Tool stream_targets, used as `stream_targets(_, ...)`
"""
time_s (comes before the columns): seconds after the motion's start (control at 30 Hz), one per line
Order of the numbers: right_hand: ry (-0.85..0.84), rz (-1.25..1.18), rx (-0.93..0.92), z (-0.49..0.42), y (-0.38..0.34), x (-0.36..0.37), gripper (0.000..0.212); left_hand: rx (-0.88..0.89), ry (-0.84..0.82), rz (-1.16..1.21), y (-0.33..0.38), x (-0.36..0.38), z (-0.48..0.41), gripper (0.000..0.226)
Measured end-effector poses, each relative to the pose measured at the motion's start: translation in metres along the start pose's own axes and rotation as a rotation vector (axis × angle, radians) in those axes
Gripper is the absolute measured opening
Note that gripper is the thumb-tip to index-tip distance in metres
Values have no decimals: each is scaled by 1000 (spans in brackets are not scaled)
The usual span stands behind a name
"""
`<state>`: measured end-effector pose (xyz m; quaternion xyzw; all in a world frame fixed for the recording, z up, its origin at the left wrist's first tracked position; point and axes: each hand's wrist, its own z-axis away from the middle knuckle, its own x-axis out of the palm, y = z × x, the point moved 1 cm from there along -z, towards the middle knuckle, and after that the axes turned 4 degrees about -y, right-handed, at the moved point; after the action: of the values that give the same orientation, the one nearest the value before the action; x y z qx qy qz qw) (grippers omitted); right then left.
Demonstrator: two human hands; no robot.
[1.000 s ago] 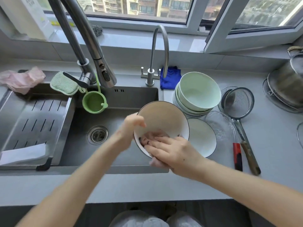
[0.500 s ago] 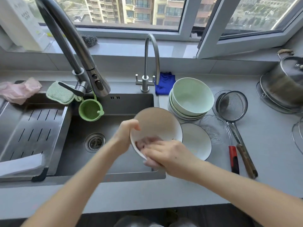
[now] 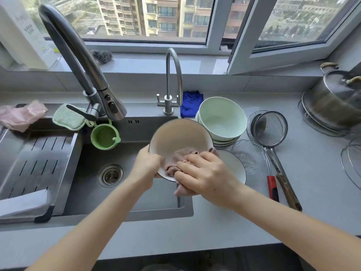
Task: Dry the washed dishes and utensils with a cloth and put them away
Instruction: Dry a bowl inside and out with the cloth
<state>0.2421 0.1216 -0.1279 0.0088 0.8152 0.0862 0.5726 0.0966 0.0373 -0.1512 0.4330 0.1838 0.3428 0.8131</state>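
Note:
A white bowl with a dark rim (image 3: 178,137) is tilted toward me over the sink's right edge. My left hand (image 3: 146,166) grips its lower left rim. My right hand (image 3: 203,174) presses a pinkish-brown cloth (image 3: 180,158) against the bowl's inside, with part of the cloth hanging below the rim. To the right stand stacked pale green bowls (image 3: 221,119), a white dark-rimmed plate (image 3: 235,167), a clear glass dish (image 3: 249,156) and a mesh strainer (image 3: 270,129).
The steel sink (image 3: 93,184) with a tall faucet (image 3: 82,61) lies left, with a drain tray (image 3: 33,163) and a green cup (image 3: 104,136). A blue cloth (image 3: 190,104) lies behind the bowls. A steel pot (image 3: 336,100) stands far right. Red and wooden handles (image 3: 281,187) lie on the counter.
The cloth now shows more, bunched inside the bowl, and my right hand has shifted slightly right over it. The bowl stays tilted in my left hand.

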Motion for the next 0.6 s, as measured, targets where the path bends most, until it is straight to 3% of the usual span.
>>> stream_targets(0.1, 187, -134, 1, 8, 16, -22, 41, -163, -65, 85, 9, -8, -6, 37)
stream_targets(0.2, 511, -538, 429, 19, 32, -35, 45, -338, -62, 241, 9, -16, -13, 40)
stream_targets(0.27, 640, -807, 621, 21, 29, -33, 23, -428, -99, 338, 13, -12, -12, 38)
stream_targets(0.3, 625, -884, 636, 16, 20, -30, 18, -453, -127, 374, 15, -7, -9, 35)
stream_targets(0.33, 559, -858, 622, 8, 8, -24, 28, -459, -161, 376, 18, 0, -5, 32)
stream_targets(0.4, 340, -534, 526, -5, -15, -6, 61, -428, -283, 341, 21, 12, -2, 33)
stream_targets(0.47, 250, -369, 544, -15, -22, -1, 78, -404, -373, 290, 21, 21, 2, 53)
stream_targets(0.53, 302, -455, 626, -23, -6, -9, 70, -379, -398, 202, 20, 21, 6, 56)
stream_targets(0.6, 418, -650, 733, -24, 17, -19, 53, -380, -395, 149, 20, 16, 11, 40)
